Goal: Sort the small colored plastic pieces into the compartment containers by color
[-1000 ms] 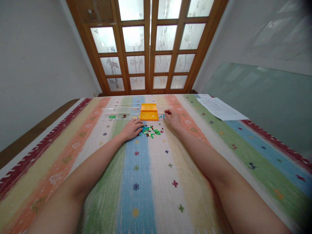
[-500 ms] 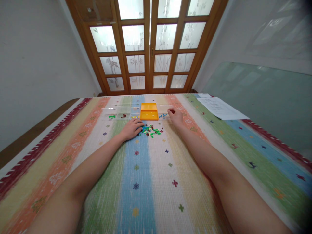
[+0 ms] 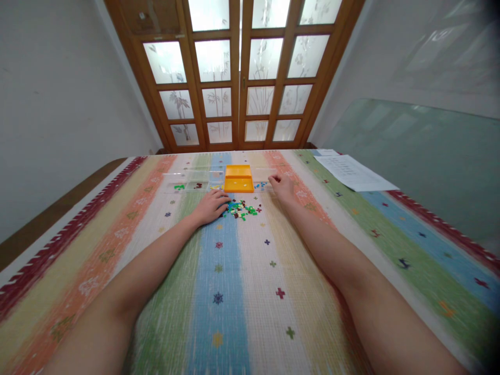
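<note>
Multicoloured small plastic pieces (image 3: 245, 210) lie heaped before an open orange plastic box (image 3: 239, 184). The left hand (image 3: 212, 207) rests palm-down at their left edge, fingers loosely extended; right of the box, the right hand (image 3: 283, 187) curls its fingers inward, any grip indiscernible.

The orange box (image 3: 236, 185) looks smooth plastic, the tablecloth (image 3: 222, 281) matt cloth, the doors (image 3: 235, 78) wood.

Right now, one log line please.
left hand: at mixed pile; right hand: beside blue pieces, grip unclear; yellow box: open, beyond pile
</note>
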`<act>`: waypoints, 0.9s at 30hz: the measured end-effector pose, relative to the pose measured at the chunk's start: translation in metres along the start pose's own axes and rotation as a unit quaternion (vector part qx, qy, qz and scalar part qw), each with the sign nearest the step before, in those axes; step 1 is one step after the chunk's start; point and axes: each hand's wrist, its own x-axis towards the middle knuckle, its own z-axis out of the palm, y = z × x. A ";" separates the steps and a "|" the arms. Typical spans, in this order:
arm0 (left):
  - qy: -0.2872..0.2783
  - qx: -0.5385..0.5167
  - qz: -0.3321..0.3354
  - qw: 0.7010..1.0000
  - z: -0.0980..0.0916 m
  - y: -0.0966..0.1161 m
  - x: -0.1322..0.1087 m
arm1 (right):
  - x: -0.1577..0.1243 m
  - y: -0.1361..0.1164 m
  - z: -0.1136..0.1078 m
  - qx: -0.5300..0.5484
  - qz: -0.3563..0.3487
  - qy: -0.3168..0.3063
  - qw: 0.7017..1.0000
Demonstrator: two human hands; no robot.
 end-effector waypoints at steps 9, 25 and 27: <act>0.000 0.003 0.000 1.000 0.001 -0.001 0.000 | -0.009 -0.019 -0.006 -0.006 -0.093 -0.063 0.994; -0.001 -0.004 -0.008 1.000 0.000 0.001 0.000 | -0.041 -0.065 -0.005 -0.024 -0.282 -0.390 0.876; 0.000 -0.005 -0.007 1.000 0.000 0.001 0.000 | -0.042 -0.066 -0.005 -0.025 -0.288 -0.396 0.871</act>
